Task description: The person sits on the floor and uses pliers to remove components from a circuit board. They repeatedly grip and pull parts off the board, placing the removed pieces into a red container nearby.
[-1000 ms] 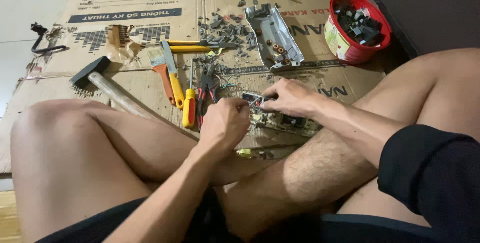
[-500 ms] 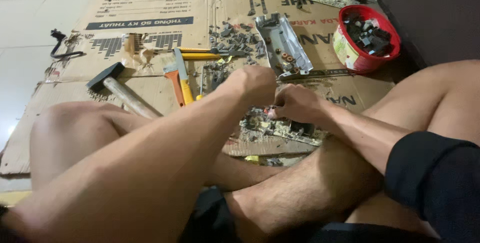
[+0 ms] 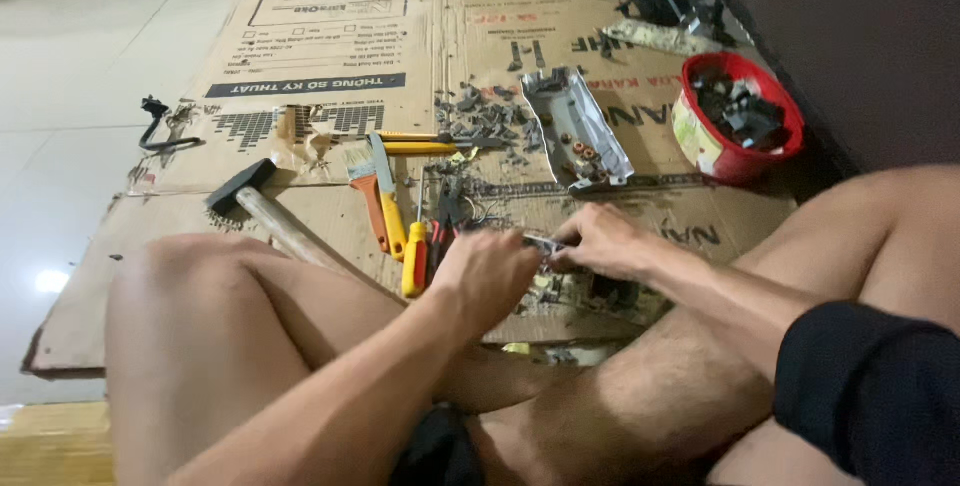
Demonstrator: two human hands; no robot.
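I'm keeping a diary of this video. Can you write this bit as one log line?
left hand: at small metal part | right hand: pinching same part | beside: pliers, hammer, red bowl

Only 1 view exists: a head-worn camera looking steeply down and forward over the seated person's bare knees. It sits close to the left hand (image 3: 487,276) and right hand (image 3: 600,243), which fill the lower middle. Farther ahead the flattened cardboard (image 3: 330,56) stretches away across the floor (image 3: 70,96), and a dark wall (image 3: 860,36) closes the upper right.
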